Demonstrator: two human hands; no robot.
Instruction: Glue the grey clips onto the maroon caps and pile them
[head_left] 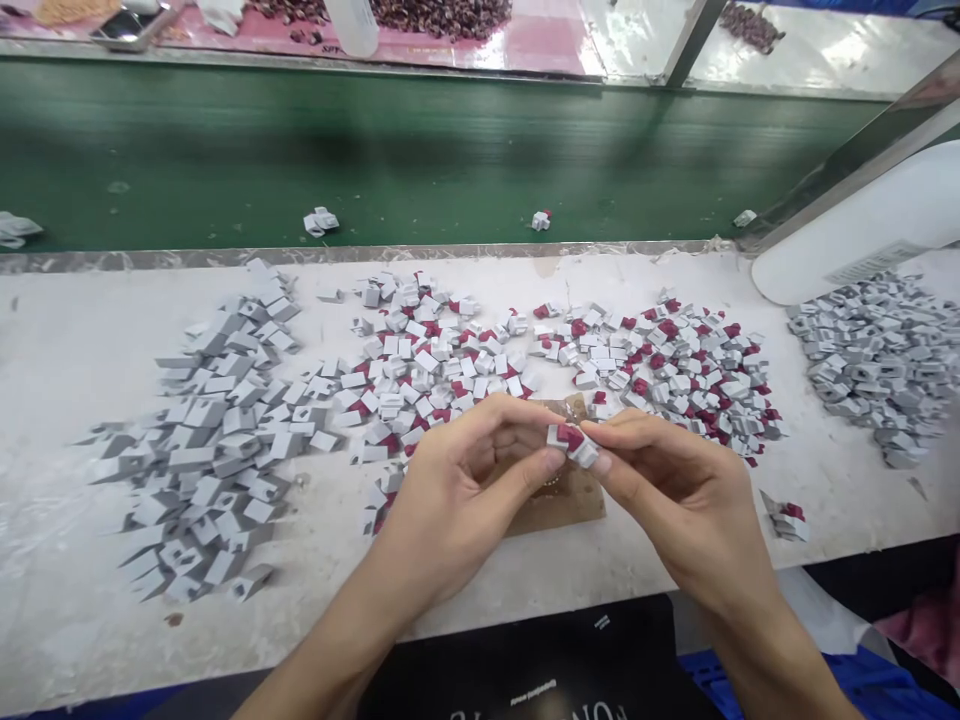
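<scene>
Fingers of both my hands are closed on one small gray-and-red piece (572,442). My left hand (454,490) pinches its left end with thumb and finger, and my right hand (690,500) pinches its right end the same way. I hold it up above a brown board (589,508) that lies on the white table (52,350). My hands hide part of that board, so I can't see all of it.

Lots of little bits lie all around. Far on my left is a big gray pile (202,440). Next to it, just past my left hand, is a gray-and-red pile (424,360), and my left hand covers a bit of it. Another red-and-gray heap (675,365) sits behind my right hand. One loose piece (791,520) lies alone near my right wrist.

Off to the right there is one more gray heap (885,365). A big white bottle (855,235) stands in the way there and hides some of it. A metal post (847,165) rises behind the bottle.

Past the table runs a long green strip (450,150), with a gray bit (321,221) and a gray bit with some red (541,220) on it. On the far side I see a pink sheet (555,50), dark little pieces (442,15), a smaller bottle (352,28) and a shiny tray (131,28).
</scene>
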